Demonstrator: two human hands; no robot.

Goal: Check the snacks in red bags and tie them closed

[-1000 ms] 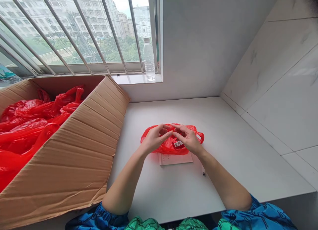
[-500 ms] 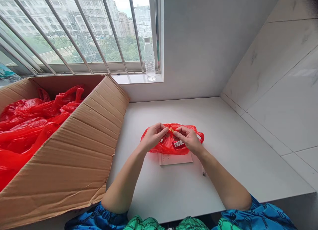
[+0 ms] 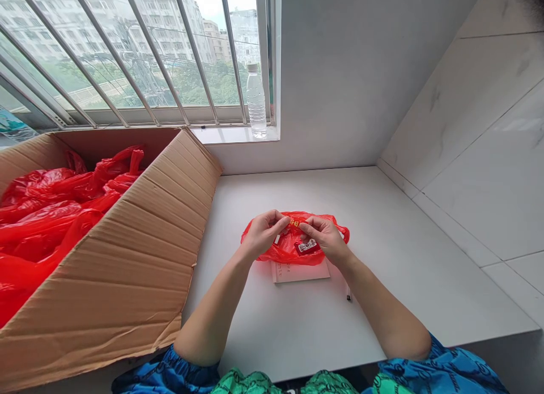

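Observation:
A thin red plastic bag (image 3: 293, 259) lies bunched on the white table, partly over a pale booklet (image 3: 301, 273). My left hand (image 3: 268, 231) is closed in a pinch at the bag's upper left. Opposite it, my right hand (image 3: 323, 235) pinches too, its fingertips a short way from the left ones. Red material with yellow print (image 3: 294, 221) stretches between them; it appears to be part of the bag. Below the right fingers shows a dark red item with a black-and-white label (image 3: 307, 246), in or under the plastic. A pen (image 3: 348, 293) lies beside my right forearm, partly hidden.
On the left stands a large open cardboard box (image 3: 127, 258) full of red plastic bags (image 3: 55, 212). A clear water bottle (image 3: 256, 102) stands on the sill of the barred window. A tiled wall (image 3: 476, 156) borders the table (image 3: 403, 241) on the right.
The right fingertips have shifted very slightly right, so more of the yellow print shows between the hands. Everything else looks the same.

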